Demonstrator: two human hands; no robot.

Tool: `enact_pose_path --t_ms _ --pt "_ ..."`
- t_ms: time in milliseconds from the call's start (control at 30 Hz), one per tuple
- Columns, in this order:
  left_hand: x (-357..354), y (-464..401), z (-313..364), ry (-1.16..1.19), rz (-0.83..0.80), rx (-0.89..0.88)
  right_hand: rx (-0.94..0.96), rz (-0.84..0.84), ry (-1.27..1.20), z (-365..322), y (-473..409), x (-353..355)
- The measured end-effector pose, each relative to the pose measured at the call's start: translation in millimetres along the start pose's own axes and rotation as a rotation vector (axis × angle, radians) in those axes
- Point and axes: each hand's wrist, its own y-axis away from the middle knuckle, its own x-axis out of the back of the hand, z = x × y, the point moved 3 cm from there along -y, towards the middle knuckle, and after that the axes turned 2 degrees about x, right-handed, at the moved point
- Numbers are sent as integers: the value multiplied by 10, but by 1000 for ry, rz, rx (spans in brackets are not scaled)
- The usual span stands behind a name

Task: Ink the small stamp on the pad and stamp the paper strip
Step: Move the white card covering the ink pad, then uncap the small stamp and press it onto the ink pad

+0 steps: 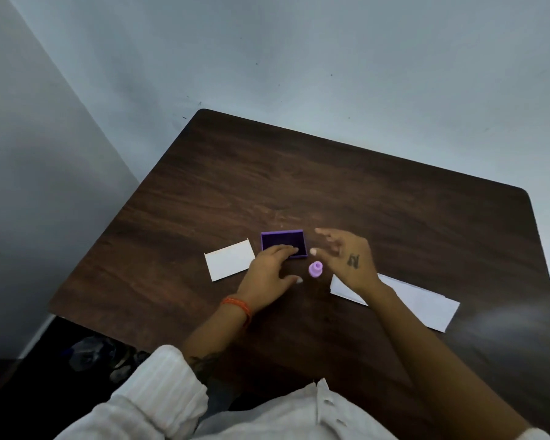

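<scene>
Seen from above: dark wood-grain table (362,192), matte, round-cornered. Purple rectangular pad (284,243) at centre, open and dark inside. Left hand (269,269) flat, fingers resting on pad's near edge, gripping nothing. Small lilac stamp (315,269), knobbed plastic, upright just near-right of pad, untouched. Right hand (346,255) spread open above it, empty. White paper strip (419,301) lying near right, partly under the forearm; small white card (230,260) left of pad. Risk: a careless reach toppling the light stamp, or fingers catching ink.

Lilac stamp (315,269) upright, just before open purple pad (283,243); white strip (230,260) left.
</scene>
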Motion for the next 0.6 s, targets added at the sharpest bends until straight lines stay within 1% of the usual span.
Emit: enact_pose_path --t_ms 133,233,300,367,433,533,600 --pt "-216 15 51 90 -8 34 -71 -76 141 87 159 -72" --pt "-324 10 67 117 -12 62 -25 -116 226 57 196 -145" --pt "-372 -9 81 118 1 71 -56 -199 281 33 128 -204" --pt "-404 -40 86 110 13 78 -140 -316 325 41 39 -248" --pt "-425 -67 82 100 14 82 -140 -372 351 61 6 -269" --pt "-433 -86 76 105 22 88 22 -244 294 80 57 -213" --pt "-429 -91 84 131 34 81 58 -187 232 110 58 -185"
